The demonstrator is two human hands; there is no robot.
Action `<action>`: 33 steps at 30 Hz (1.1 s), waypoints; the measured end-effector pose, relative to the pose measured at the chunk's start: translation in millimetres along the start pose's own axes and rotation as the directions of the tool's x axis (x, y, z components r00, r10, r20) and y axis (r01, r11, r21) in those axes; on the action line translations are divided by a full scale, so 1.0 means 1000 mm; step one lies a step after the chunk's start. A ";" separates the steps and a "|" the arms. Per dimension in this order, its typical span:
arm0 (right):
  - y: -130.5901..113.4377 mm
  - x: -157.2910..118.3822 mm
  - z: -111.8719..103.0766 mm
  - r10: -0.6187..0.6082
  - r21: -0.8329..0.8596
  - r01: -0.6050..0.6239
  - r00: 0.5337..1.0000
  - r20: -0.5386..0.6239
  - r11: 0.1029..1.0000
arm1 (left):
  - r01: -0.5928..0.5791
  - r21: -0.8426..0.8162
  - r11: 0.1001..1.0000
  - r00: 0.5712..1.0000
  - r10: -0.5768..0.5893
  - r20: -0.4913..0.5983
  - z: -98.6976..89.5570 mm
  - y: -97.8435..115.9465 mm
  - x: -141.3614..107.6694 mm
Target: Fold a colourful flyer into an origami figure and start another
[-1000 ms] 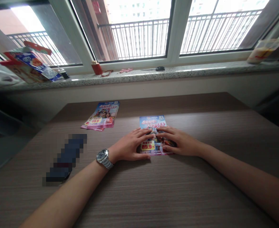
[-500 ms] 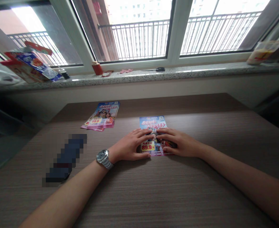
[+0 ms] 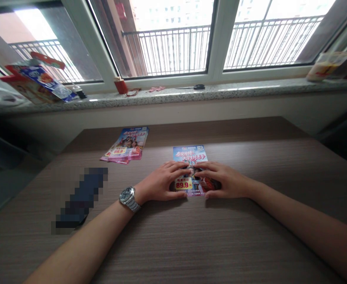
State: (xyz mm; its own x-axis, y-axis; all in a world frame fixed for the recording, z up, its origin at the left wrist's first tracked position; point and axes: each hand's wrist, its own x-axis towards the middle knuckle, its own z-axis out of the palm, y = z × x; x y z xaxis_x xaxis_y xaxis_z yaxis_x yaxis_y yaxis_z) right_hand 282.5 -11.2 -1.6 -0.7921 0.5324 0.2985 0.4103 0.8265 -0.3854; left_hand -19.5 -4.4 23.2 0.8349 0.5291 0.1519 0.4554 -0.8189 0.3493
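Note:
A colourful printed flyer (image 3: 189,156) lies flat on the brown table (image 3: 173,244) in front of me, its top showing between and beyond my hands. My left hand (image 3: 164,181), with a metal watch (image 3: 129,198) on the wrist, rests over the flyer's left side, fingers stretched out and thumb near the lower edge. From the other side my right hand (image 3: 225,180) lies over the flyer's right part, fingers apart and thumb at the lower right corner. Both hands cover parts of the flyer. Neither is closed around it.
A fanned stack of similar flyers (image 3: 129,144) lies at the back left of the table. Nearer on the left is a dark pixelated object (image 3: 83,197). On the windowsill (image 3: 167,94) are scissors (image 3: 198,86), a red container (image 3: 120,85), snack packages (image 3: 40,79) and a plastic cup (image 3: 324,67).
My right thumb has shifted down to the flyer's lower edge, away from its printed face. My left hand stays nearly still, and the flyer lies in about the same place.

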 end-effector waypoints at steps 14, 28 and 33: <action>-0.003 0.001 -0.002 -0.013 -0.002 0.013 1.000 0.000 1.000 | 0.016 -0.064 0.998 0.999 -0.019 -0.049 0.000 -0.004 0.002; 0.003 -0.001 -0.001 0.038 0.180 -0.007 0.985 -0.169 0.984 | -0.079 -0.155 0.985 0.997 0.079 -0.002 -0.009 0.000 0.001; -0.001 0.000 -0.002 0.058 0.176 -0.018 0.972 -0.226 0.984 | -0.086 -0.115 0.990 0.993 0.076 -0.088 0.000 0.000 0.004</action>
State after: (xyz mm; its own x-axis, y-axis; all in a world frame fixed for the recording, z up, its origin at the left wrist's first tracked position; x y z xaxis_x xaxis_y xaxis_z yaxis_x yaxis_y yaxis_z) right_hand 283.2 -11.9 1.0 -0.6442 0.6071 0.4652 0.3386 0.7718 -0.5383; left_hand -16.1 -2.1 24.1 0.8364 0.4830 0.2592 0.3433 -0.8302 0.4392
